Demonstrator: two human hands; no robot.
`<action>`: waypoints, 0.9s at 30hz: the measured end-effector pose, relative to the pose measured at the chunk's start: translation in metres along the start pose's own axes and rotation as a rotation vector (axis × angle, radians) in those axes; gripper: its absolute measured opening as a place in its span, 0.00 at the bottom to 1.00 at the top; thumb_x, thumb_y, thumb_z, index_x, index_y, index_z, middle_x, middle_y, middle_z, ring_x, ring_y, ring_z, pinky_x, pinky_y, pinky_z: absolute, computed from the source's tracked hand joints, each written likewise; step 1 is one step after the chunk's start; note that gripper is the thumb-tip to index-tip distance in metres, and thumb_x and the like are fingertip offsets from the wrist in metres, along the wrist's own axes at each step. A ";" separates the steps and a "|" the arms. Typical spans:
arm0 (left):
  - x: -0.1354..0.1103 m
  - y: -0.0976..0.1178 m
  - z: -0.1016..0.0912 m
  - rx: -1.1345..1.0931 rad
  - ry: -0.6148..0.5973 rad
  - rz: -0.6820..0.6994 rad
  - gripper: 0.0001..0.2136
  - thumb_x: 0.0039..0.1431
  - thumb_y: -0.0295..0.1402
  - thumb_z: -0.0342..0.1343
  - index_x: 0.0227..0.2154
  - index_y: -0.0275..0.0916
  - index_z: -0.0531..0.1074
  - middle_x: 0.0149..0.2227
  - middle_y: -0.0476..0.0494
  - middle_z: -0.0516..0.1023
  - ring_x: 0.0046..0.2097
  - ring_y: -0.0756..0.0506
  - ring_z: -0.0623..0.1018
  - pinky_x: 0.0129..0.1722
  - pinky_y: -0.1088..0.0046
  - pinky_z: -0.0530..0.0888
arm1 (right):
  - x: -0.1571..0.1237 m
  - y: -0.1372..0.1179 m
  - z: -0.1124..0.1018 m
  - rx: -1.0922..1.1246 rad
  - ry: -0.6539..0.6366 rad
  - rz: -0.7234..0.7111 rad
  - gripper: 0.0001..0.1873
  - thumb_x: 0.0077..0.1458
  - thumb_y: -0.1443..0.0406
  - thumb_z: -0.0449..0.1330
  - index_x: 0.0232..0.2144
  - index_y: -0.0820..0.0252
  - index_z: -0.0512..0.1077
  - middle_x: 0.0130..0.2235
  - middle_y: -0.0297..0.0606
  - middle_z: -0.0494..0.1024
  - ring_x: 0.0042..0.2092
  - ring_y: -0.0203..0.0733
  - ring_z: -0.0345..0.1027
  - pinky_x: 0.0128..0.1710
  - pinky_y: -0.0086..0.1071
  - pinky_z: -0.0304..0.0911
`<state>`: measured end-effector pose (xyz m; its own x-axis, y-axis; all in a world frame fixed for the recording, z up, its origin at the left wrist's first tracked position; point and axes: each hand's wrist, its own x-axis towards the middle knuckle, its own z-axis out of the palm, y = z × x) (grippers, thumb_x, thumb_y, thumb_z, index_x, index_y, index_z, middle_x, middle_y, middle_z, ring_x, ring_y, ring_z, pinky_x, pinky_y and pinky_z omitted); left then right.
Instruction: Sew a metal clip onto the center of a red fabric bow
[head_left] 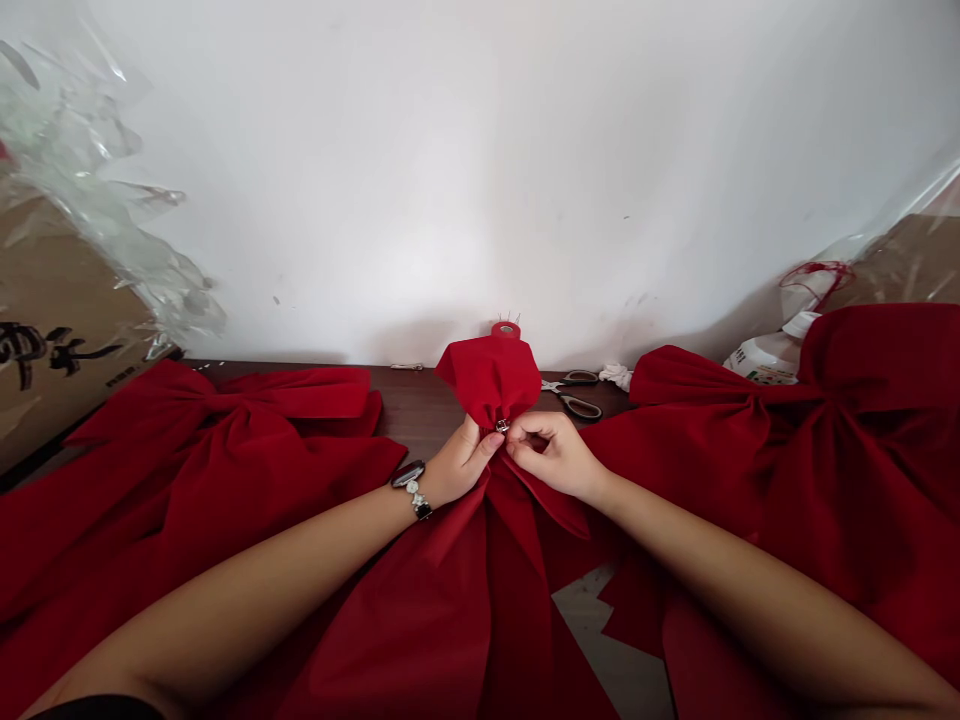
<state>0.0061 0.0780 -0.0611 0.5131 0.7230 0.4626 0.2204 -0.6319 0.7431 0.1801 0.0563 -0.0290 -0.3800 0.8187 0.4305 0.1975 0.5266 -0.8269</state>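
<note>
Left grip [461,462] clamps tight on a gathered neck of red cloth [489,385] above the wooden desk [424,410], right grip [551,455] pinching narrow at a small metal clip [502,426]. A finished-looking red bow [214,450] lies leftward, a second bow [847,430] rightward; this bunch looks not yet shaped into loops.

Left hand [461,462] and right hand [553,455] just beside each other, fingers [529,427] curled in a pinch

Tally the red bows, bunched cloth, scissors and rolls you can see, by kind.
Red bows: 2
Bunched red cloth: 1
Scissors: 1
Red roll: 1
Total: 5
</note>
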 end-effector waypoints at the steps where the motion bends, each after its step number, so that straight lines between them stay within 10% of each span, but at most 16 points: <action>1: 0.000 -0.001 0.000 0.001 -0.002 0.000 0.25 0.67 0.48 0.38 0.56 0.33 0.60 0.51 0.31 0.73 0.52 0.39 0.73 0.54 0.60 0.69 | 0.000 0.000 0.001 0.013 0.000 0.007 0.11 0.49 0.67 0.54 0.17 0.63 0.60 0.19 0.29 0.58 0.23 0.28 0.50 0.24 0.22 0.49; 10: 0.002 0.004 -0.002 -0.134 -0.007 -0.075 0.25 0.65 0.52 0.39 0.51 0.36 0.64 0.46 0.37 0.74 0.48 0.41 0.72 0.55 0.62 0.67 | 0.006 0.000 -0.008 0.083 -0.037 0.059 0.17 0.53 0.59 0.58 0.18 0.64 0.63 0.20 0.32 0.64 0.24 0.29 0.54 0.25 0.23 0.53; 15: 0.005 0.011 -0.005 -0.458 -0.121 -0.220 0.23 0.66 0.52 0.38 0.39 0.36 0.66 0.33 0.45 0.71 0.34 0.48 0.69 0.42 0.68 0.69 | 0.016 0.010 -0.019 0.227 0.149 0.116 0.19 0.55 0.53 0.57 0.24 0.64 0.66 0.22 0.31 0.65 0.23 0.29 0.55 0.24 0.24 0.54; 27: 0.004 0.008 -0.005 -0.536 -0.260 -0.239 0.23 0.65 0.52 0.40 0.39 0.36 0.66 0.32 0.46 0.70 0.32 0.49 0.68 0.38 0.72 0.66 | 0.023 0.015 -0.029 0.324 -0.129 0.097 0.24 0.46 0.50 0.67 0.24 0.64 0.65 0.22 0.30 0.65 0.23 0.28 0.53 0.24 0.24 0.54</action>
<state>0.0059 0.0776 -0.0510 0.7002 0.6929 0.1722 -0.0572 -0.1860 0.9809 0.2000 0.0901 -0.0212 -0.4882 0.8150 0.3122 -0.0503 0.3309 -0.9423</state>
